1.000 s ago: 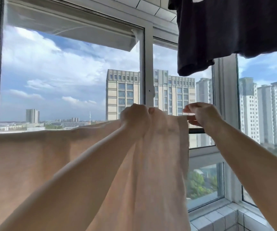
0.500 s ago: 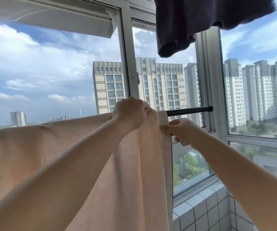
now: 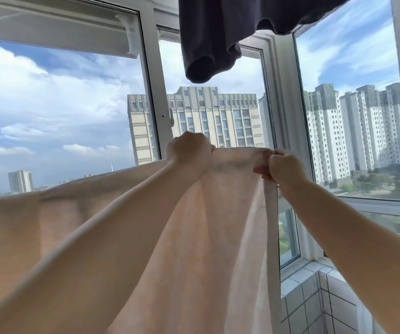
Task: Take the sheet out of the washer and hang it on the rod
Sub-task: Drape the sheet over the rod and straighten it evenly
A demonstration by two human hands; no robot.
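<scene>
Where both fists clench it, pale sheet (image 3: 206, 225) (left hand (image 3: 188, 153), right hand (image 3: 283, 167)) under dark garment (image 3: 218, 37).

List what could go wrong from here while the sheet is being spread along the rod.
1. The right hand pinches only the sheet's outer edge; a slip could let that end bunch back toward the left hand.
2. The sheet hides the rod here, so uneven draping could go unnoticed and it might slide off.
3. The dark garment hangs just above; raised hands may brush it.
</scene>
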